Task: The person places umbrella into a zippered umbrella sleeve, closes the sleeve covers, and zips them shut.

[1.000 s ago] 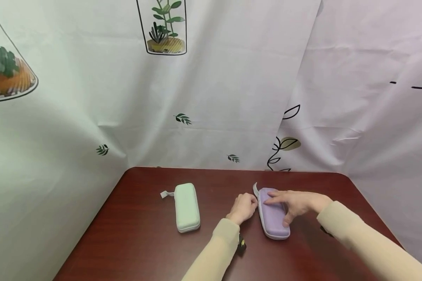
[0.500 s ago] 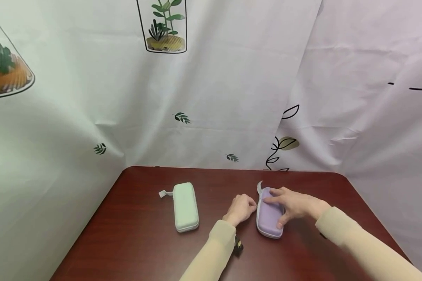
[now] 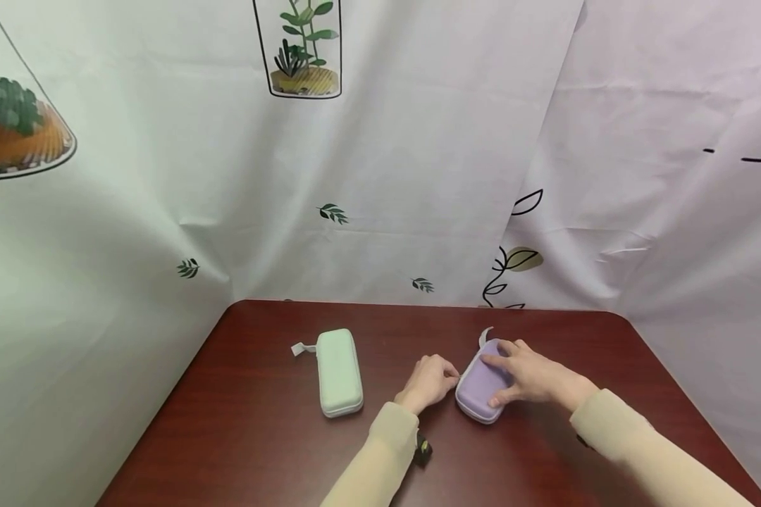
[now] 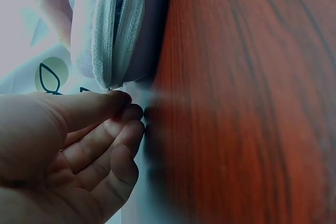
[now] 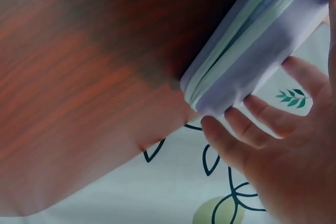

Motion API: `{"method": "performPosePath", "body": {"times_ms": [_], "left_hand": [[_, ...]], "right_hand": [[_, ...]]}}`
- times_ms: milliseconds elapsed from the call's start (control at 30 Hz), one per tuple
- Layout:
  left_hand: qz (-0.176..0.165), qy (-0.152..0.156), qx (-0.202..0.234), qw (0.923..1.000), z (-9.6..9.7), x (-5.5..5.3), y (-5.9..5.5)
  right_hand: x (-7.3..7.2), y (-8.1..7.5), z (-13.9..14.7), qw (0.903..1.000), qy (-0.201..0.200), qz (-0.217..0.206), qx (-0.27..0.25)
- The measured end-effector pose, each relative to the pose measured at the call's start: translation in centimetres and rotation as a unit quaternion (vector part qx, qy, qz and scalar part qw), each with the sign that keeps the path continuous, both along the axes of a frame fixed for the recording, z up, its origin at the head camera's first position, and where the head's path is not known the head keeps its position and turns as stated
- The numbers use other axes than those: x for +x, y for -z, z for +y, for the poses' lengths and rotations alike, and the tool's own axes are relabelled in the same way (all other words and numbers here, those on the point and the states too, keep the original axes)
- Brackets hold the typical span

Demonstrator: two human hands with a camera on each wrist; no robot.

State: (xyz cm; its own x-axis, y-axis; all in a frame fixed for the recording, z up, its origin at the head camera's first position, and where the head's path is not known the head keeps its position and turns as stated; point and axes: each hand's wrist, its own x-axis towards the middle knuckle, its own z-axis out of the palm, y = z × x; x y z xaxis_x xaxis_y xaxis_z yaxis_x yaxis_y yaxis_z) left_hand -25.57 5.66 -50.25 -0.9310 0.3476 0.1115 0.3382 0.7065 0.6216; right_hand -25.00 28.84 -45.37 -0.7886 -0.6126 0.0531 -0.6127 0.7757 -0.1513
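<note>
A purple zip case (image 3: 482, 389) lies slanted on the table, a pale wrist strap (image 3: 485, 336) sticking out at its far end. My left hand (image 3: 428, 382) is at its left side, thumb and forefinger pinching the zipper pull, which the fingertips mostly hide. In the left wrist view the pale zipper edges (image 4: 126, 27) stand parted above those fingertips. From the right, my right hand (image 3: 539, 374) spreads over the case and presses its top with fingertips and thumb. The right wrist view shows the fingers (image 5: 249, 129) fairly straight against the purple shell.
A mint green zip case (image 3: 339, 373) with a short strap (image 3: 302, 348) lies to the left of my left hand. The dark red wooden table (image 3: 260, 451) ends at a white printed cloth (image 3: 406, 176) hanging behind it and at both sides.
The purple case has turned clockwise, its near end swinging left and its strap end right. My left hand has shifted slightly left and nearer; the right hand stays on the case.
</note>
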Motion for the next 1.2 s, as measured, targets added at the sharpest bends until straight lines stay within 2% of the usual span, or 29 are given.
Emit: {"method": "performPosePath", "body": {"times_ms": [300,667,933,1100,1200], "left_hand": [[0.007,0.002,0.015,0.9999,-1.4,-0.2,0.4],[0.014,-0.008,0.019,0.9997,-3.0,-0.3,0.4],[0.007,0.005,0.021,0.9997,-4.0,0.1,0.0],[0.004,0.004,0.023,0.9997,-4.0,0.6,0.1],[0.008,0.002,0.017,0.9998,-3.9,1.0,0.1]], "right_hand": [[0.5,0.3,-1.2,0.9981,0.029,0.053,0.014],[1.1,0.7,-3.0,0.99,0.066,0.12,0.034],[1.3,1.3,-4.2,0.9756,0.085,0.201,0.019],[1.7,1.6,-5.2,0.962,0.11,0.248,0.037],[2.0,1.8,-6.0,0.9555,0.135,0.259,0.044]]}}
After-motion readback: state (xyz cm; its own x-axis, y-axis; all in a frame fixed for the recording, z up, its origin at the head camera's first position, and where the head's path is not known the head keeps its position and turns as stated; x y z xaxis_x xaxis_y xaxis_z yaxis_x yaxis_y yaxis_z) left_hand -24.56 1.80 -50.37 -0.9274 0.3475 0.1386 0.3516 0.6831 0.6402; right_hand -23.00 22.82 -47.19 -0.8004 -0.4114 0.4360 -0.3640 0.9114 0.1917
